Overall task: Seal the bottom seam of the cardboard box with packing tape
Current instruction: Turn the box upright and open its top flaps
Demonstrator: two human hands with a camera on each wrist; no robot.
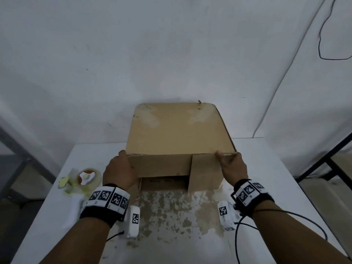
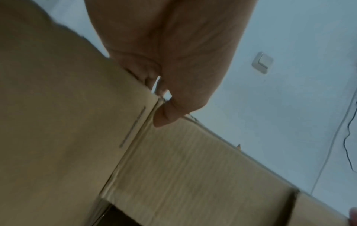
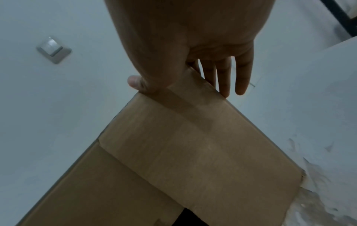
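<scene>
Both hands — left hand (image 1: 119, 173) and right hand (image 1: 233, 166) — clasp the cardboard box (image 1: 179, 130) corners, frame centre; loose flaps (image 1: 206, 171) may swing open if tilted.

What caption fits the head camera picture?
Both hands, left hand and right hand, hold a cardboard box beside a tape dispenser.

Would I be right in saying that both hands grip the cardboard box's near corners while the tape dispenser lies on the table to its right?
Not quite: the head view shows the tape dispenser lying left of the cardboard box. Everything else holds.
</scene>
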